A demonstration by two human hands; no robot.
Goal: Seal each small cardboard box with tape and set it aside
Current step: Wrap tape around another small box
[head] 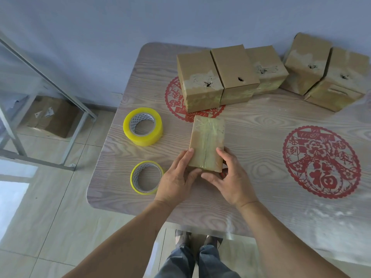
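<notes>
Wood-grain table [140, 197] with rounded corners, set against a pale blue wall, tiled floor below. At the near middle, both hands on a small cardboard box [206, 142] lying flat on the tabletop, long side running away from the viewer, top face glossy with clear tape along its centre seam and across the far end. Left hand [178, 177] gripping the near left corner, fingers curled onto the left edge, thumb under the near end. Right hand [230, 175] gripping the near right corner, fingers curled over the top edge, thumb meeting the near end; something small and red just visible behind its fingers, too hidden to tell.

Just left of the hands, thin tape roll [146, 177] lying flat, nearly touching the left hand. Farther back and left, thick tape roll [143, 126], yellowish, also flat, near the box's far left.

Beyond the held box, three taped boxes [230, 75] standing side by side, touching, each with a torn hole in its facing side; the leftmost two over a red paper-cut decal [174, 97]. Well to the right, two more boxes [325, 71] leaning together at the table's back edge. Large red paper-cut medallion [321, 161] on the right of the tabletop.

On the floor at left, metal frame [50, 81] and a brown carton [52, 117] behind it.
</notes>
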